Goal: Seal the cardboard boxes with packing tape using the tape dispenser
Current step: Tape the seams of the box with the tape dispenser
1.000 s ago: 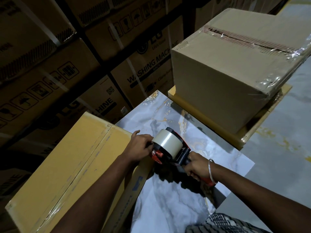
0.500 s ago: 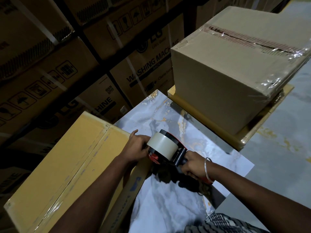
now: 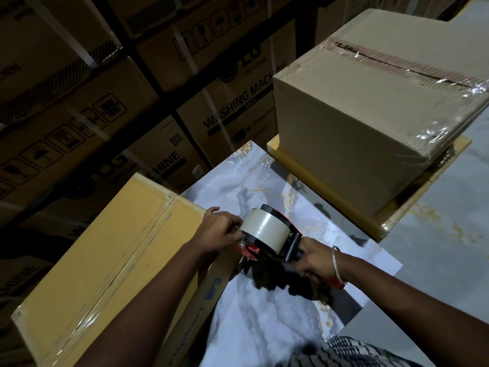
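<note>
A dim storeroom is seen from above, with a marbled table (image 3: 264, 327) nearest the camera and a patterned cloth (image 3: 352, 352) at the bottom edge. Over the table a tape dispenser (image 3: 275, 242) is held, just beside the right-hand edge of a flat yellow box (image 3: 105, 260). The dispenser's handle is gripped by the right hand (image 3: 315, 262), whose fingers are curled tightly round it; a metal bangle (image 3: 337, 266) is worn on that wrist. A roll of pale tape (image 3: 264, 230) is mounted on the dispenser, with the red front piece below it. The left hand (image 3: 219, 233) is placed against the roll's left side, at the box's corner; its fingers are bent and appear to pinch the tape end, though the end itself is too small to make out. A clear strip of tape is already laid along the yellow box's centre seam. Farther off, to the right, a larger brown box (image 3: 370, 128) is stood on a flat yellow carton (image 3: 330, 207); its top seam is covered with wrinkled clear tape. Behind everything, cartons printed "WASHING MACHINE" (image 3: 238, 102) are stacked.
</note>
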{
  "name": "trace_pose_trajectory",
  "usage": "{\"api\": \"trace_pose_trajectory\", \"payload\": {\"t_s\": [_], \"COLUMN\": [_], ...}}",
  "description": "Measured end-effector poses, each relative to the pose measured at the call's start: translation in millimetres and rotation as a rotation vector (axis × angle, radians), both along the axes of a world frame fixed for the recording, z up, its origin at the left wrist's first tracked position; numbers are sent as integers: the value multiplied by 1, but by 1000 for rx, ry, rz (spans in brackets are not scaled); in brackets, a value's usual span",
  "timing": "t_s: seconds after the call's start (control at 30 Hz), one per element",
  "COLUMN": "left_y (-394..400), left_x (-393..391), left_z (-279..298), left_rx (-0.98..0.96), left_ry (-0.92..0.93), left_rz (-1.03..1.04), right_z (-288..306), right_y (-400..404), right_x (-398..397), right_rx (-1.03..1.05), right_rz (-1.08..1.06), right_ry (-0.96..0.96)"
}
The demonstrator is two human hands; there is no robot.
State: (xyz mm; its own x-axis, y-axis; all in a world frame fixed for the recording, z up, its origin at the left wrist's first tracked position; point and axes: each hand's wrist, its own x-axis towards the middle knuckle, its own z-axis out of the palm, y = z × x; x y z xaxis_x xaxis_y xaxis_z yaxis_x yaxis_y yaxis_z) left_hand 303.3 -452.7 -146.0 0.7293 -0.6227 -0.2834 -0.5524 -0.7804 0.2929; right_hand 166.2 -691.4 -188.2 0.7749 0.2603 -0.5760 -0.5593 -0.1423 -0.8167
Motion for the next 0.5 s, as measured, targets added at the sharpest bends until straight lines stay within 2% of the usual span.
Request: {"api": "trace_pose_trajectory", "payload": {"t_s": [0.17, 0.5], "left_y": [1, -9], "left_x": [1, -6], "left_z": [0, 5], "left_rx": [-3, 69], "left_ry": [20, 19], "left_rz": [-3, 32], "right_z": [-2, 0], "right_y": [-7, -10], "right_x": [-8, -18], "right_rx": [10, -47], "right_rz": [-67, -11], "right_ry": [1, -37]}}
